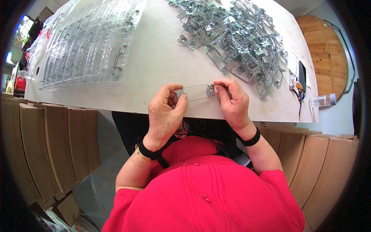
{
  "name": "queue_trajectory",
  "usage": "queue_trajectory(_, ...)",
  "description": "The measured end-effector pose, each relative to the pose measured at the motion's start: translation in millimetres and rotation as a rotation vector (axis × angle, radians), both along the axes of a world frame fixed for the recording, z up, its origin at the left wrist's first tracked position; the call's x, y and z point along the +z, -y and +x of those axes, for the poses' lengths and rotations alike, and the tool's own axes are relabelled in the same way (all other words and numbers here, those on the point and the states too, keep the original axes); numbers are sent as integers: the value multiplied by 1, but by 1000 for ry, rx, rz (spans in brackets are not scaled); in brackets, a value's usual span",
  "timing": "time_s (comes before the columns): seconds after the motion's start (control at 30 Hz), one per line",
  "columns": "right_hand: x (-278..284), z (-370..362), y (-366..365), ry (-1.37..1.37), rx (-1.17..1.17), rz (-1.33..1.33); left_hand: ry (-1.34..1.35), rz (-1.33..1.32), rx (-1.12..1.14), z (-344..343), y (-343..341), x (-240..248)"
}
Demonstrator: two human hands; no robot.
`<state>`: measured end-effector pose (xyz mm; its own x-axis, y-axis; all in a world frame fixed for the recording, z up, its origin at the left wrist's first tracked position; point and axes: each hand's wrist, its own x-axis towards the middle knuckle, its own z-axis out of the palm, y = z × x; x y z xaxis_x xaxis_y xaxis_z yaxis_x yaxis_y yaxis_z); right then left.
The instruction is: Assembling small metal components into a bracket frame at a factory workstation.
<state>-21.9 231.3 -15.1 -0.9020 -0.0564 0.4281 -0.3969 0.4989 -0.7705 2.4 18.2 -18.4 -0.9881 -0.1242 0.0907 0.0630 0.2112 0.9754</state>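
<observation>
Between my hands is a metal bracket frame [197,86], two thin parallel rods joining a small stamped plate at each end. My left hand [167,107] pinches its left end plate between thumb and fingers. At the other end, the fingers of my right hand [234,102] close on the right end plate. The frame sits just above the white table [154,58], close to its front edge. Fingertips cover parts of both end plates. A large tangled heap of similar metal bracket frames [235,38] lies beyond my right hand.
Clear plastic trays [91,50] with compartments, some holding metal parts, lie at the left. On the right are a black phone-like object [302,76], a small tool [299,87] and a clear bottle [322,100] at the edge. Cardboard boxes [58,143] flank me.
</observation>
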Motion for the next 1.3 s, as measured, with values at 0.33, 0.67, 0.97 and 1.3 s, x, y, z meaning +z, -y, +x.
queue_trajectory(0.33,-3,0,-2,32,-18,-5,20,15,-6,0,0,1)
queue_trajectory(0.67,-2,-1,-1,7,-2,-2,13,8,-21,1,0,2)
queue_trajectory(0.97,-1,-2,1,-52,-23,-2,16,9,-26,1,0,2)
queue_trajectory(1.3,0,-3,-2,-83,43,52,17,19,-22,1,1,2)
